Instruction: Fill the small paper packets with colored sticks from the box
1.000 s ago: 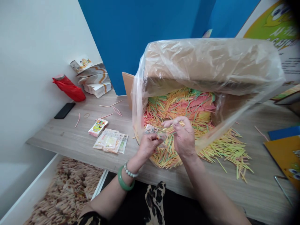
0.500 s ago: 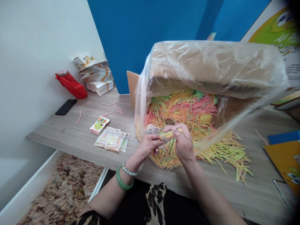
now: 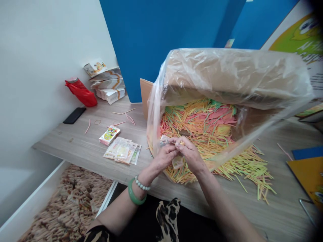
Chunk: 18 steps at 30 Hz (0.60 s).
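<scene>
My left hand point(image 3: 165, 157) is closed on a small clear plastic bag point(image 3: 177, 162), whose lower part hangs below the fingers. Against it, my right hand point(image 3: 189, 155) grips a bundle of thin yellow straw-like sticks point(image 3: 182, 143); only their ends show above the thumb. Whether the bundle is inside the bag is hidden by the fingers. Both hands are over the front of a box lined with a clear plastic sheet point(image 3: 202, 62), full of loose coloured sticks point(image 3: 202, 117). A printed clear packet point(image 3: 164, 140) lies just behind my left hand.
To the left on the table point(image 3: 83, 148) are filled clear packets point(image 3: 123, 150), a stack of printed cards point(image 3: 109, 135), loose pink sticks, a black phone point(image 3: 74, 115) and a red bag point(image 3: 80, 92). Sticks spill out at the right point(image 3: 252, 171). An open drawer point(image 3: 63, 201) sits below left.
My right hand has moved left and down against my left hand. The stick bundle, earlier seen lengthwise between the hands, is now mostly covered by fingers. The view has shifted slightly.
</scene>
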Available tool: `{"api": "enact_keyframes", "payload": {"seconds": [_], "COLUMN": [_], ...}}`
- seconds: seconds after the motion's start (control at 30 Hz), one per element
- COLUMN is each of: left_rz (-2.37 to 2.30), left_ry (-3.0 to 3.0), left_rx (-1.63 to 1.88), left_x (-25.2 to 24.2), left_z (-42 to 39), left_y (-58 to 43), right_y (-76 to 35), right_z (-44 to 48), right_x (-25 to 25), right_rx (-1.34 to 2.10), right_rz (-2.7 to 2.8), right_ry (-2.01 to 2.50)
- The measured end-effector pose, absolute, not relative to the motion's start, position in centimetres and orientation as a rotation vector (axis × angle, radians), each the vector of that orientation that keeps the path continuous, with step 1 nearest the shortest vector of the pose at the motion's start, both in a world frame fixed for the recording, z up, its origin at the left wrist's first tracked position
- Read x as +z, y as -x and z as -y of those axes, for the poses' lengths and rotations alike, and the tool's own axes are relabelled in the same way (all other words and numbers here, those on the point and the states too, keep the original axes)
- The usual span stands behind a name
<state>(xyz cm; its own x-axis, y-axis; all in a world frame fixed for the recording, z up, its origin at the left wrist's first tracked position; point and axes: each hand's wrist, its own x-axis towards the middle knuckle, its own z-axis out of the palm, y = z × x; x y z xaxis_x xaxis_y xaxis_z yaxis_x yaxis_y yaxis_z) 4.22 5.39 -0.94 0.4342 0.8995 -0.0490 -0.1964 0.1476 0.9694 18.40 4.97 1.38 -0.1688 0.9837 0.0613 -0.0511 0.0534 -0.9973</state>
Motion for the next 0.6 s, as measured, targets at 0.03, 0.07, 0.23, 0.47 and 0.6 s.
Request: {"api": "enact_keyframes", "payload": {"seconds": [0.03, 0.07, 0.23, 0.47, 0.6], "left_rz": [-0.757, -0.746, -0.681, -0.654, -0.712], "left_ry": [-1.109, -1.058, -0.86, -0.868, -0.902], "left_rx": [0.938, 0.95, 0.933, 0.999, 0.991], "left_x": [-1.1, -1.2, -1.4, -0.1, 0.3], "left_z": [-5.5, -5.6, -6.0, -5.6, -5.3], "left_y": [-4.3, -4.4, -4.5, -4.6, -4.4], "right_y": [-18.6, -19.0, -20.6, -20.6, -21.0], "right_z": [-5.0, -5.0, -4.5, -4.0, -3.6], "right_x": [1.4, 1.4, 1.2, -0.1, -0.3], "right_rx": [1.314, 1.31, 1.246, 1.117, 0.92], "right_rz": [1.347, 1.369, 1.239, 1.188, 1.285], "right_ry": [1.062, 1.079, 1.103, 1.147, 1.158]}}
